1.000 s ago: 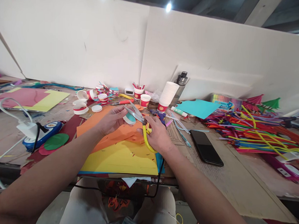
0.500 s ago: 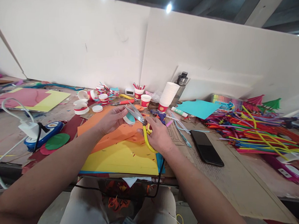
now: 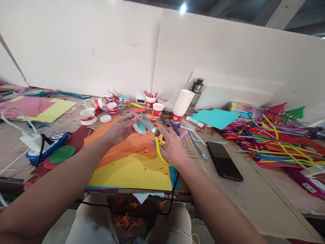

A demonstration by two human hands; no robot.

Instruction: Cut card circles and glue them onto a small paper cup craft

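Observation:
My right hand [image 3: 170,145] is wrapped round the yellow handles of a pair of scissors [image 3: 151,126], whose metal blades are parted and point up and left. In my left hand [image 3: 122,129] is a cut paper cup base [image 3: 140,128], white at the rim with a teal disc inside. Its edge lies right by the scissor blades; whether they touch it I cannot tell. Both hands are above orange paper [image 3: 119,150] and yellow paper [image 3: 131,174], which is sprinkled with tiny scraps.
Cut cup rings [image 3: 88,117] and a white lid-like disc [image 3: 105,118] lie at the back left. Stacked paper cups [image 3: 183,103] stand before a bottle [image 3: 197,91]. A phone [image 3: 224,161] and many pipe cleaners [image 3: 281,142] are on the right, a blue power strip [image 3: 48,146] on the left.
The scissor blades have opened and closed only slightly, if at all. The cup base has turned a little and shifted slightly left in my left hand.

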